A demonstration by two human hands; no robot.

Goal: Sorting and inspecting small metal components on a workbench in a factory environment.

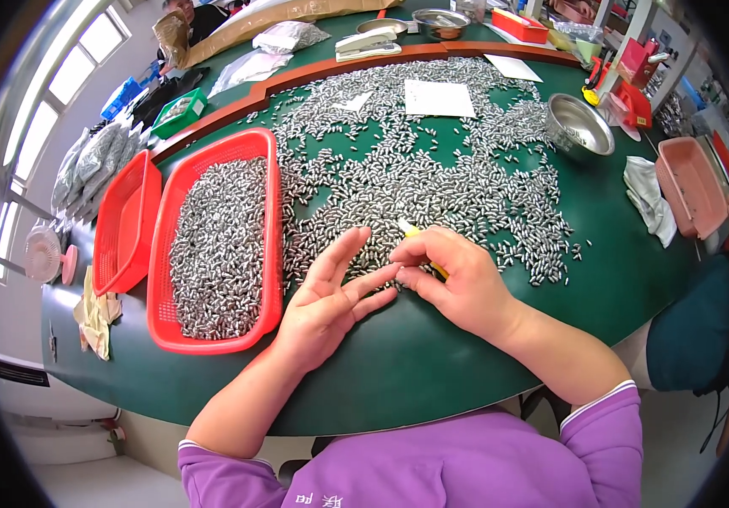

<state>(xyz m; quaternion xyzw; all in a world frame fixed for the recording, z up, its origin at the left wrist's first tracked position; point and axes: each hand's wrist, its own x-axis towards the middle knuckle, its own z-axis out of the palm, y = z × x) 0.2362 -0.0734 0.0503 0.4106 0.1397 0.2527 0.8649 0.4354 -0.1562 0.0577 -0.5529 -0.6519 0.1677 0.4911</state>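
Small silver barrel-shaped metal pieces (398, 190) lie spread over the green table in front of me. My left hand (318, 300) is open over the near edge of the pieces, fingers spread apart. Just right of it, my right hand (457, 284) is closed around a slim yellow pen-like tool (411, 229), whose pale end points up and away. The right fingertips meet the tips of the left fingers; whether a small piece is pinched there I cannot tell. A red plastic basket (273, 245) filled with more metal pieces stands left of my left hand.
Another red basket (123, 224) stands farther left, with a yellowish glove (95, 313) near it. White paper sheets (439, 98) lie on the pieces. A steel bowl (580, 125), white cloth (648, 199) and pink tray (690, 186) are right. A brown wooden rail (313, 72) crosses behind.
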